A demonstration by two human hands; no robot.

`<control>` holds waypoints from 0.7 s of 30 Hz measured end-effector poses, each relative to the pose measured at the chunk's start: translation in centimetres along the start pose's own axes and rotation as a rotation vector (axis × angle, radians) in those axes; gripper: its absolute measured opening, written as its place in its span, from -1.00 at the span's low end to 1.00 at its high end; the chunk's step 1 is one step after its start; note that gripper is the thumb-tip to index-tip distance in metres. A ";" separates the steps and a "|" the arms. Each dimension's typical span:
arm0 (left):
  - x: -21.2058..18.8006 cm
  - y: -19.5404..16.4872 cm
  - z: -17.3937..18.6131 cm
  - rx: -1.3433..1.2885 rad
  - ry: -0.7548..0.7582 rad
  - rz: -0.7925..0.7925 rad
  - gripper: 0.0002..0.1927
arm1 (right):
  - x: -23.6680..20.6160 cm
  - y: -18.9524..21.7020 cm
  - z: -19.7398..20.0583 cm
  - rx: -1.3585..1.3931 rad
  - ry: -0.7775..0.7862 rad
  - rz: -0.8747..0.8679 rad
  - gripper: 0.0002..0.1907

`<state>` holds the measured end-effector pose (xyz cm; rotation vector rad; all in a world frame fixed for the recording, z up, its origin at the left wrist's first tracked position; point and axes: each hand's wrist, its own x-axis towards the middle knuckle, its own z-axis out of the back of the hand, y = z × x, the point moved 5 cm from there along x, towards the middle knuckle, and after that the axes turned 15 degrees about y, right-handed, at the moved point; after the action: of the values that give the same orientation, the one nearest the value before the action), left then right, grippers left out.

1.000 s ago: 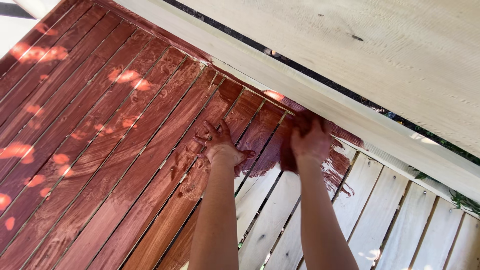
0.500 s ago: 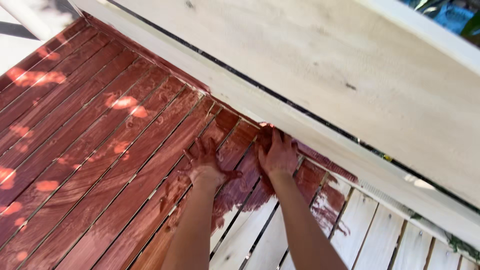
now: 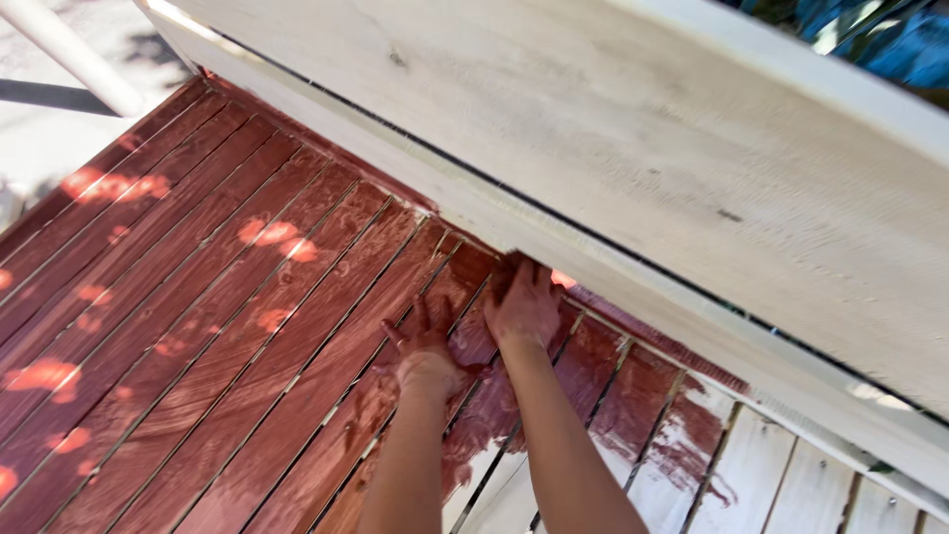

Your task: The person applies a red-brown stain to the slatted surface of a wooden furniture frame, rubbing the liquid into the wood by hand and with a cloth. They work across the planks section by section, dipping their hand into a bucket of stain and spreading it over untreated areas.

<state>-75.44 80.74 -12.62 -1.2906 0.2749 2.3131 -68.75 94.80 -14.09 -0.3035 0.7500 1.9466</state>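
Both my hands press flat on a slatted wooden surface point(image 3: 198, 326) that is mostly coated in wet red-brown stain. My left hand point(image 3: 427, 354) lies palm down with fingers spread on a stained slat. My right hand point(image 3: 522, 302) lies just beyond it, fingers reaching under the edge of a pale wooden board point(image 3: 633, 158). Both hands are smeared with the red-brown stain and hold nothing that I can see. To the right, the slats point(image 3: 781, 485) are still pale bare wood with streaky stain at the border.
The wide pale board runs diagonally across the top, overhanging the slats' far ends. A white pole point(image 3: 74, 54) stands at the top left over a light ground. Sun patches dot the stained slats on the left.
The view has shifted, so my hands sit lower and further along the slats. My right hand has slid up to the pale board's edge; the left has spread out behind it.
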 end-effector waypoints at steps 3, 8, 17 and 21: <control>1.4 0.3 -0.6 0.065 0.002 -0.007 0.44 | 1.7 3.4 -0.8 -0.151 0.156 0.054 -0.04; 1.4 0.1 -0.2 0.082 -0.009 -0.050 0.46 | 0.9 0.4 0.4 -0.104 0.065 0.105 -0.05; 1.4 0.1 0.4 0.065 0.128 0.034 0.50 | 2.7 6.6 0.3 -0.275 0.234 0.105 -0.05; 1.9 -0.2 0.3 0.166 0.067 -0.044 0.55 | 2.4 9.4 1.3 -0.310 0.169 0.205 0.05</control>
<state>-76.37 81.61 -14.06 -1.2795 0.4461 2.1630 -77.93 94.26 -10.80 -0.6052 0.6028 2.2550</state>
